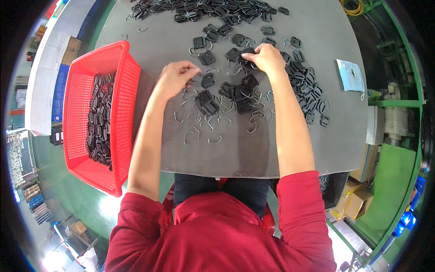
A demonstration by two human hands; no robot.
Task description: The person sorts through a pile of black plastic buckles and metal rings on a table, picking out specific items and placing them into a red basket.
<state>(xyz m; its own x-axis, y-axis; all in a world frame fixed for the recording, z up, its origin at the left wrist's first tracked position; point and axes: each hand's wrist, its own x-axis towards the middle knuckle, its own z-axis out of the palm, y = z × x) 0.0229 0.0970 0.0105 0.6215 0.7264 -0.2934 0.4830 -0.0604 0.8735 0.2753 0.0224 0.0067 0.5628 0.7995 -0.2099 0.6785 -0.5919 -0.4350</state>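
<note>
My left hand is closed in a pinch, with a blurred dark plastic buckle at its fingertips. Another black buckle lies just right of it. Farther right, my right hand pinches a black buckle among several others; its fingertips partly cover the piece. Between my forearms lies a loose group of black buckles. Bent metal wire hooks are scattered around and in front of them, some partly under the buckles.
A red plastic basket holding many black buckles stands at the table's left edge. A large heap of buckles covers the far side of the grey table. More buckles lie right of my right forearm, near a light-blue face mask.
</note>
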